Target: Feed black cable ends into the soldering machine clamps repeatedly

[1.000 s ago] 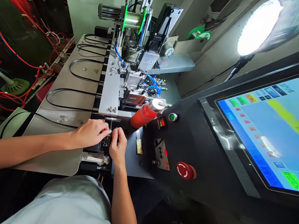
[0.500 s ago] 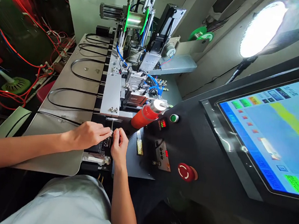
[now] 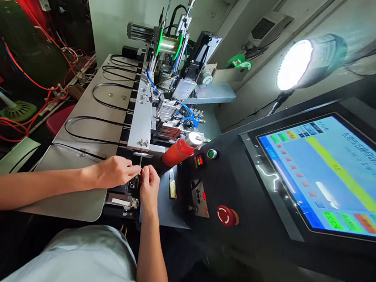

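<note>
Our left hand (image 3: 114, 172) and right hand (image 3: 150, 184) are close together, fingertips nearly meeting, each pinched on a tiny piece (image 3: 140, 170) over the front of the machine. It sits right between the fingertips, too small for us to name, and our fingers partly hide it.

Just beyond our fingers a thin rod (image 3: 141, 159) points toward the metal bar (image 3: 140, 126). The nearest black cable (image 3: 75, 148) runs in from the left and reaches our left hand; we cannot tell where it ends. More looped cables (image 3: 94, 98) lie farther off on the metal table (image 3: 66, 195), and our left forearm crosses the table, covering part of it.

Beyond and right of our right hand, a red bottle (image 3: 176, 152) leans in our view, blocking some of the machine's front parts. Nearer, a small tool with a yellow handle (image 3: 172, 190) lies just right of that hand. Farther right come the green button (image 3: 212, 153), the red knob (image 3: 226, 215) and the lit screen (image 3: 333, 180).

Well beyond both hands stands the green-rimmed spool (image 3: 169, 45), with blue tubes (image 3: 188, 114) nearer us. The bright lamp (image 3: 295, 65) is far off to the right.
</note>
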A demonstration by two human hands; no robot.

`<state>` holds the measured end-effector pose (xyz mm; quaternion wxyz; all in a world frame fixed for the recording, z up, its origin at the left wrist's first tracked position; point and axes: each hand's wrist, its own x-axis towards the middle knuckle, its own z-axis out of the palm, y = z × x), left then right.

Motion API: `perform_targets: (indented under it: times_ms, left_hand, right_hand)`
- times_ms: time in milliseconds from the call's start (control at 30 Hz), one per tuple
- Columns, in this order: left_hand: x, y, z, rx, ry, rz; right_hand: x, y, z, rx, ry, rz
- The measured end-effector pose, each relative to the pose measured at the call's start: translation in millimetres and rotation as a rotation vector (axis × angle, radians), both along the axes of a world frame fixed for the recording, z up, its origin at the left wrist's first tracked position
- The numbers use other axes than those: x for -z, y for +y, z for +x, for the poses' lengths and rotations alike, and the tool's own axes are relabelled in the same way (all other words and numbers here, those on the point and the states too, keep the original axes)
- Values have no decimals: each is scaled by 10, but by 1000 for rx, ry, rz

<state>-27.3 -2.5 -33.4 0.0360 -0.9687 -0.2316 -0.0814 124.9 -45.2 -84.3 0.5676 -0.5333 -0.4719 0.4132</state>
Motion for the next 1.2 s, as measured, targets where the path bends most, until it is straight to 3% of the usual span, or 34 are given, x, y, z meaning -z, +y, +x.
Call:
perform_targets:
  times_ms: [133, 400, 467, 567, 667, 900, 967, 1200]
  left_hand:
    - [-67, 24, -23, 96, -18, 139]
    - [-143, 24, 12, 77, -7, 72]
    - [-195, 12, 9, 25, -15, 10]
    - [-322, -13, -10, -153, 15, -141]
    - [-451, -23, -32, -323, 101, -246]
    - [-508, -14, -11, -358, 206, -279]
    - [-498, -18, -7, -349, 211, -273]
    - [-513, -28, -15, -310, 228, -242]
  right_hand:
    - [-9, 0, -16, 19, -59, 13]
    - [-61, -6, 242, 150, -303, 62]
    - [-114, -52, 311, 83, -482, 114]
    - [-193, -131, 326, -38, -784, 191]
    - [-233, -176, 279, -63, -901, 197]
    - [-225, -167, 253, -28, -1002, 219]
    - [-260, -186, 286, 56, -987, 255]
    - [-598, -531, 437, 601, -822, 443]
